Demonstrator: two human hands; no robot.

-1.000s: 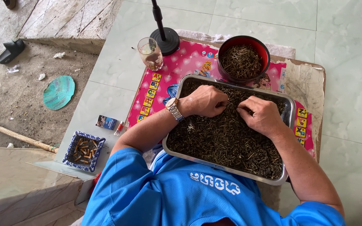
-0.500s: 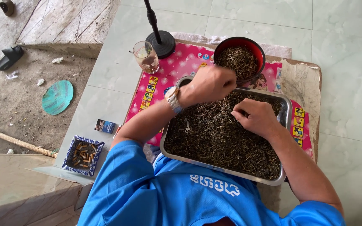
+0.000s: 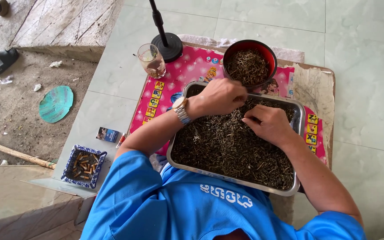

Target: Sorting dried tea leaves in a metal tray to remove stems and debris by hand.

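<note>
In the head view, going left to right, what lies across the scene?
Black sandal → green disc → blue patterned dish → small box → drinking glass → left hand → right hand → metal tray rim.

Down on the pale floor tiles, left of the pink mat, there's a small flat box [image 3: 107, 134], a rectangular pack lying on its face, dark blue with a lighter picture panel and a white end. It sits just above the blue-and-white patterned square dish [image 3: 83, 165], close but not touching. A thin red-and-white stick-shaped thing [image 3: 121, 140] lies right at the pack's right end. No signs or screens in view.
</note>
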